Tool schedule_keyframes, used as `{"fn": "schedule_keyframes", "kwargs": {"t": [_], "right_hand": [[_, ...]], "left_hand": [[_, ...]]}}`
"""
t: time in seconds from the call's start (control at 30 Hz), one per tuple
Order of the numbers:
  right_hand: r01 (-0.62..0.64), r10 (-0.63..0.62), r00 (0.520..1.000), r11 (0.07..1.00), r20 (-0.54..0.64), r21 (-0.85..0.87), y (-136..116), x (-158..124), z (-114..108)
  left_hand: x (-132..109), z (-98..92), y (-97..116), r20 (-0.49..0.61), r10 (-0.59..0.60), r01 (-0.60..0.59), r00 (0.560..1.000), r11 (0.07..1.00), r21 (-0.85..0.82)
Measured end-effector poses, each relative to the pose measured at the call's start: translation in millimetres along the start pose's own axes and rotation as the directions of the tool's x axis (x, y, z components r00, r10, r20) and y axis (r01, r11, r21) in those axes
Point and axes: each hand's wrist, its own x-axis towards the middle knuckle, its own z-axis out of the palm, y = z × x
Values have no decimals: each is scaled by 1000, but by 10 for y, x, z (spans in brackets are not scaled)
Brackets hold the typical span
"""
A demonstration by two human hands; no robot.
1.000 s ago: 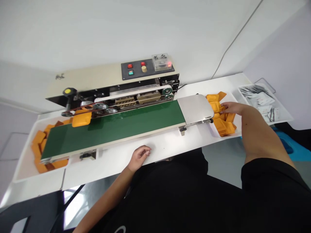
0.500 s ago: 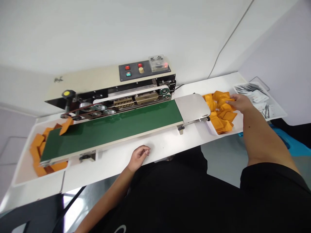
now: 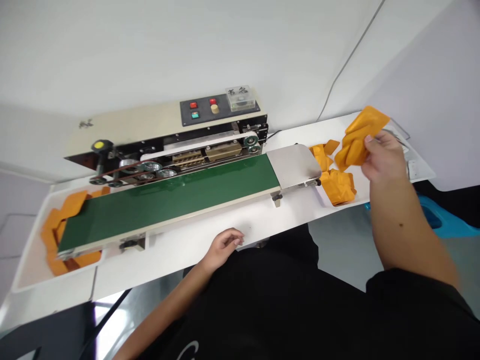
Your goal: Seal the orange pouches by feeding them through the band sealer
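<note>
My right hand (image 3: 386,155) is closed on a small fanned bunch of orange packets (image 3: 363,134), pinched between thumb and fingers and lifted above the right-hand white tray. More orange packets (image 3: 336,187) lie heaped in that tray, beside the metal end plate (image 3: 294,165) of a band sealer. My left hand (image 3: 225,245) rests at the table's front edge, fingers loosely bent and thumb apart, with nothing in it. Between the two ends runs the sealer's green conveyor belt (image 3: 180,192), whose left end carries one orange packet (image 3: 75,202) tipping over the edge.
The sealer's body (image 3: 142,120), with a control panel (image 3: 219,110) and exposed rollers, stands along the wall. A white bin (image 3: 28,260) at the left catches orange packets. Behind my right wrist is another white tray (image 3: 425,172). A blue stool (image 3: 450,220) stands below.
My right hand has picked orange packets out of the tray and raised them. On the belt, the packet has slid off the sealer's left end toward the bin. My left hand shifted slightly right.
</note>
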Motion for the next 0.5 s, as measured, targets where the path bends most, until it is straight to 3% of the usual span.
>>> {"fn": "schedule_keyframes", "kwargs": {"t": [0.1, 0.17, 0.23, 0.3, 0.37, 0.5], "right_hand": [[-181, 194, 939, 981, 283, -70, 33, -1143, 227], [-326, 386, 820, 922, 423, -209, 206, -1918, 360], [-369, 480, 704, 877, 524, -308, 425, -2508, 459], [-336, 503, 657, 862, 561, -380, 606, -2848, 516], [-269, 517, 616, 847, 594, -459, 711, -2981, 529], [-186, 609, 421, 784, 673, -593, 783, -3023, 445]], "left_hand": [[48, 246, 226, 53, 54, -41, 997, 975, -220], [105, 385, 379, 54, 105, -80, 993, 933, -350], [160, 480, 498, 70, 142, -104, 987, 915, -389], [189, 530, 560, 92, 132, -93, 987, 933, -346], [174, 549, 561, 99, 73, -44, 992, 963, -265], [32, 568, 432, 128, -83, 95, 988, 991, -91]]}}
